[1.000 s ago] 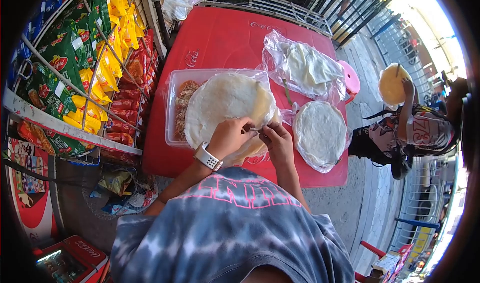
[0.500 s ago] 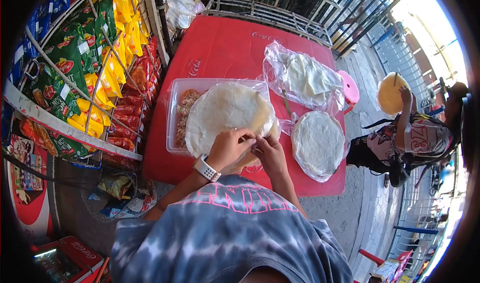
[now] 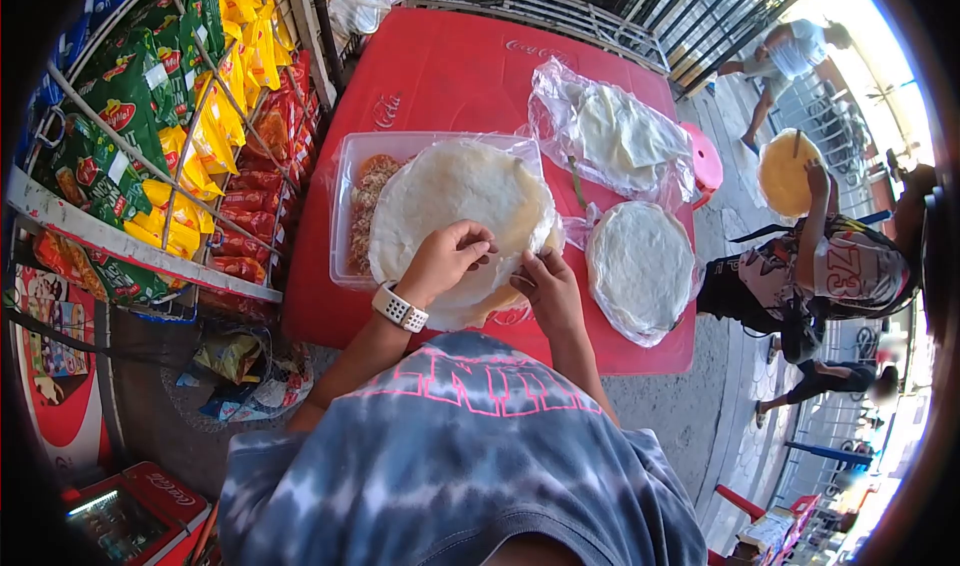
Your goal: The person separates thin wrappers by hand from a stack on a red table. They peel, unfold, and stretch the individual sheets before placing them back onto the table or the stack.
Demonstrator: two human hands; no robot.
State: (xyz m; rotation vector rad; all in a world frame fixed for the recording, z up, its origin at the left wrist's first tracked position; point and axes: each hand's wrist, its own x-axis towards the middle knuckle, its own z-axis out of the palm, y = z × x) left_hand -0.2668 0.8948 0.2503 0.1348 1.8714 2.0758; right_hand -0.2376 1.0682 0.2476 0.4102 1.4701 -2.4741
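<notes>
A stack of thin, round, pale lumpia wrappers (image 3: 440, 186) lies over a clear plastic container (image 3: 345, 166). At the stack's right edge, my right hand (image 3: 550, 288) pinches the rim of a wrapper between thumb and fingers. My left hand (image 3: 448, 263), with a white watch (image 3: 400, 308) on its wrist, hovers over the near part of the stack; its fingers are loosely bent and apart, and nothing shows in them. A crumbly orange-brown filling (image 3: 370, 201) is visible at the container's left side.
On the red table (image 3: 440, 76) lie a plastic-wrapped round stack (image 3: 640, 266) and folded pale sheets in clear plastic (image 3: 625, 146). A snack rack (image 3: 140, 246) stands left. A pink stool (image 3: 704, 161) is beyond the table, and a person (image 3: 820, 266) holds a round yellow item (image 3: 790, 181).
My hands, together at the wrapper's edge before, have parted: the left moved left and up, the right slightly right. The view tilted a little, and more passers-by appear at right.
</notes>
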